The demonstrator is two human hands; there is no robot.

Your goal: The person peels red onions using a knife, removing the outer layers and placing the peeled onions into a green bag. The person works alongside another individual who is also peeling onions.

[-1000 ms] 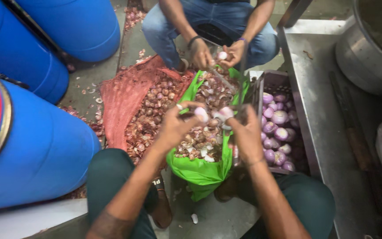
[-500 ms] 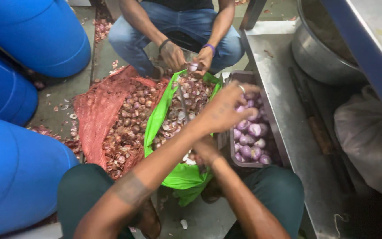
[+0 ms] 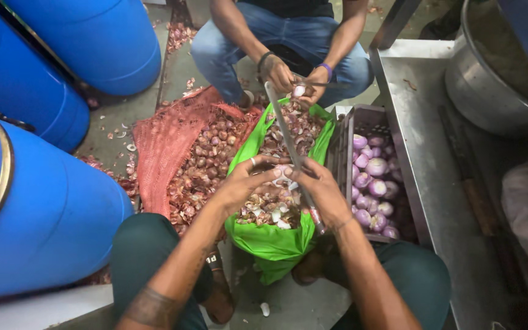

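Right hand (image 3: 322, 189) back from grey crate (image 3: 344, 146) of peeled purple onions (image 3: 374, 183); now meets left hand (image 3: 245, 183) over green bag (image 3: 270, 238) of papery skins. Fingers of both pinch small onion (image 3: 283, 174), apparently; long knife (image 3: 288, 137) gripped in right. Wet concrete floor, blue plastic drums (image 3: 50, 208), red mesh sack (image 3: 166, 146), steel pot (image 3: 490, 85).

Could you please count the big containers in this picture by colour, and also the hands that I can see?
Blue drums: 3
Green bag: 1
Grey crate: 1
Metal pot: 1
Person's own hands, left hand and right hand: 2
Co-worker's hands: 2
Total: 10
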